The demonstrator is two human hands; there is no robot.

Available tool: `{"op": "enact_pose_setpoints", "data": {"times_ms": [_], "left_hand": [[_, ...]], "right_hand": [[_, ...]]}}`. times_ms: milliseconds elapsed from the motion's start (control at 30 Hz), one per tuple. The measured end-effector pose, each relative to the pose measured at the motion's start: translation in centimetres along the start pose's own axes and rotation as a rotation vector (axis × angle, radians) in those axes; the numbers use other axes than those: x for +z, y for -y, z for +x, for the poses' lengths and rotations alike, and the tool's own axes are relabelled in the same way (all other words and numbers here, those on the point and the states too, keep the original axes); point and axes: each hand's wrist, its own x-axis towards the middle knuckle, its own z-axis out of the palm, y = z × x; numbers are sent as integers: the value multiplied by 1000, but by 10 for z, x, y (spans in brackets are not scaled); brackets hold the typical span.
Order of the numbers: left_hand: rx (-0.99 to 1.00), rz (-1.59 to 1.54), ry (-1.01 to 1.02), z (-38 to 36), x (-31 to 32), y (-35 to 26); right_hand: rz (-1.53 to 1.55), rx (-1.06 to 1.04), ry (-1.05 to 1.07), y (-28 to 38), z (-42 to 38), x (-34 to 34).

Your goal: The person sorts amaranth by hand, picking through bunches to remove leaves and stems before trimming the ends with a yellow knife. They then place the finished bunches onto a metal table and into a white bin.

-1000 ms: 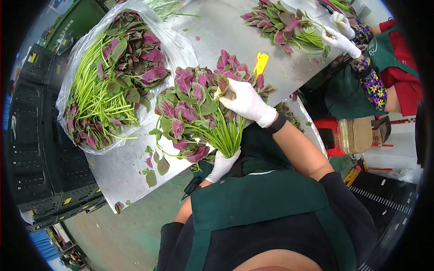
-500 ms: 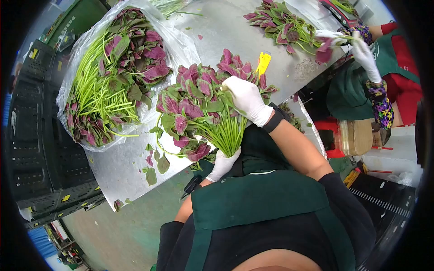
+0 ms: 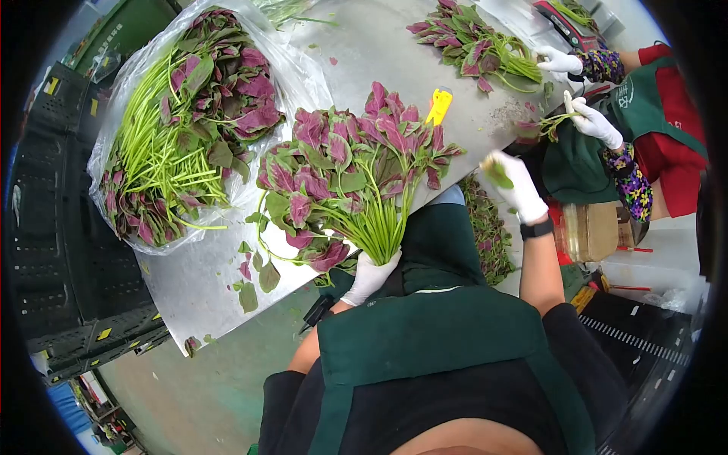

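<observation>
My left hand point(image 3: 371, 279), in a white glove, is wrapped round the lower stems of a bunch of red amaranth point(image 3: 345, 178). The bunch's purple and green leaves fan out over the metal table point(image 3: 205, 299). My right hand point(image 3: 517, 186), also gloved, is off to the right of the bunch, with its fingers closed on a green leaf point(image 3: 498, 174). Below that hand lies a heap of discarded leaves point(image 3: 489, 235), partly hidden by my apron. Close behind the bunch is a yellow-handled tool point(image 3: 438, 106); its lower end is hidden by leaves.
A clear plastic bag point(image 3: 102, 163) holding a large pile of amaranth point(image 3: 171, 136) lies at the left. Black crates point(image 3: 57, 212) stand beyond it. On the right, a co-worker's gloved hands point(image 3: 595, 121) hold a sprig near another amaranth bunch point(image 3: 485, 49). Loose leaves point(image 3: 249, 297) lie near the table's edge.
My right hand has moved from the bunch's leaves out to the right, carrying a leaf. My left hand keeps its hold on the stems. The co-worker's hands have moved apart.
</observation>
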Motion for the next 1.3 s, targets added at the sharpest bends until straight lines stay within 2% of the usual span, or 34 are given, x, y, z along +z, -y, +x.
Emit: {"op": "enact_pose_setpoints", "data": {"times_ms": [33,67,100,133,200,367,467,567,700,1033,1233,1300], "left_hand": [[13,-5,-5,0,0,0],[23,-12,-7,-1,1,1],[31,-18,-15,-1,2,1],[39,-25,-24,0,3,1],[40,-10,-25,1,3,-2],[14,21,-8,1,1,3],[14,35,-25,0,2,1],[32,61,-25,-1,1,0],[18,44,-13,0,0,1],[21,2,0,1,-1,6],[13,5,15,2,-3,12],[5,16,10,1,-2,10]], "right_hand": [[-406,75,49,-1,-18,0],[-550,320,195,14,-30,-5],[-665,404,287,11,-42,-6],[-661,460,306,30,-45,-10],[-533,353,198,49,-45,-3],[-87,-207,2,129,-10,37],[-8,-308,-51,156,14,59],[-81,-115,-120,164,31,68],[-170,27,-105,134,42,76],[244,251,-4,105,31,71],[149,164,-48,99,31,72],[7,130,-173,104,30,71]]}}
